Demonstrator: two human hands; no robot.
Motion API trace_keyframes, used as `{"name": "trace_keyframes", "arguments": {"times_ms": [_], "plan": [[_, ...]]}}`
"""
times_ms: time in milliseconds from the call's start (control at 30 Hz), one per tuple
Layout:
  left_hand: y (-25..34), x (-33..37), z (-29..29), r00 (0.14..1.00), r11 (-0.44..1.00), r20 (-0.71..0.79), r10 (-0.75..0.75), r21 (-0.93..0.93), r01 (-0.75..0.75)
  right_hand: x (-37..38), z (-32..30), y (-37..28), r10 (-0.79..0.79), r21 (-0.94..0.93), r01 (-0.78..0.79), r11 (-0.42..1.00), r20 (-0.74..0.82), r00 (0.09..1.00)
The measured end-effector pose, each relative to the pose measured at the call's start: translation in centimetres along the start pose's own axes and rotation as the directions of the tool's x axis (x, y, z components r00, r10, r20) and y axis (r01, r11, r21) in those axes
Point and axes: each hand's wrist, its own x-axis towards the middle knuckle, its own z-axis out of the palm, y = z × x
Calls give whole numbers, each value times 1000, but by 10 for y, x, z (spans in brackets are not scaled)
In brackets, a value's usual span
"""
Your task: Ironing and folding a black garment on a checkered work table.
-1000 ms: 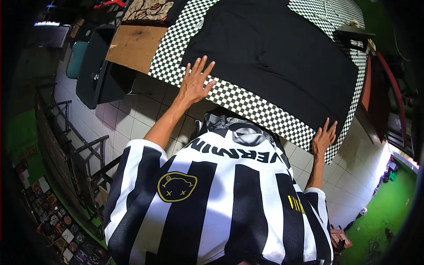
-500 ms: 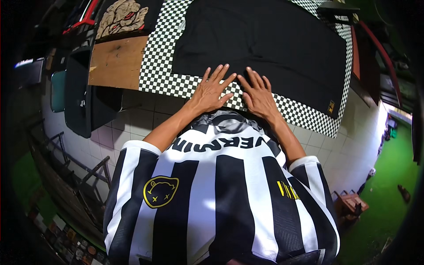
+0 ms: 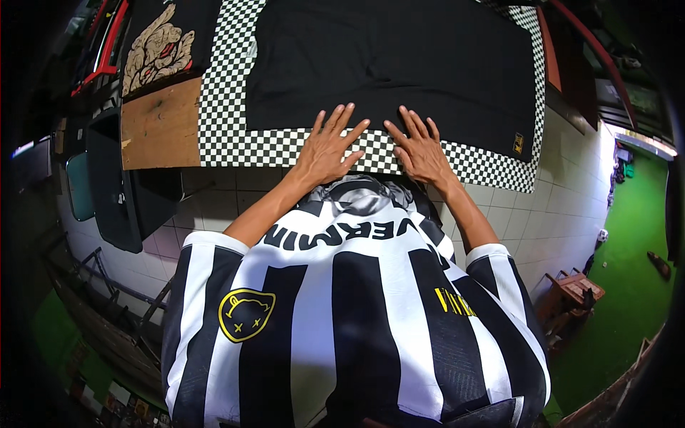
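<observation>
A black cloth garment (image 3: 407,64) lies spread flat on a table covered with a black-and-white checkered cloth (image 3: 264,148). It has a small yellow-edged label near its right corner, and a few creases cross it. My left hand (image 3: 330,146) rests at the garment's near edge, fingers spread, fingertips on the black fabric. To its right, my right hand (image 3: 421,146) lies with fingers stretched out, its fingertips on the same edge and its palm over the checkered cloth. Neither hand holds anything.
Left of the checkered cloth is a bare brown wooden board (image 3: 160,128), with a black printed cloth (image 3: 160,46) beyond it. A dark chair (image 3: 121,196) stands below on the left. Pale floor tiles (image 3: 571,171) and a green floor (image 3: 635,214) lie to the right, near a small wooden stool (image 3: 571,292).
The view has shifted and turned, so the table sits further left and more level. My hands are slightly further apart, and both stay at the garment's near edge.
</observation>
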Motion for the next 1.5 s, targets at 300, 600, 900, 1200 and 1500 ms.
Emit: {"name": "trace_keyframes", "arguments": {"times_ms": [300,600,900,1200,1500], "plan": [[16,16,-7,1000,998,-25,6,-67,-8,-11,9,52,304,49,-301,952,-253,919],[29,67,26,996,999,-85,-5,44,9,-32,13,108,458,-13,-481,876,-282,843],[14,55,10,991,994,-71,-111,7,112,-59,6,146,516,91,-515,852,-307,800],[39,109,10,945,975,-239,-223,-77,211,-23,-19,171,462,310,-343,887,-606,648],[55,221,9,965,983,-218,-147,-140,118,87,-53,215,511,561,-125,819,-612,604]]}}
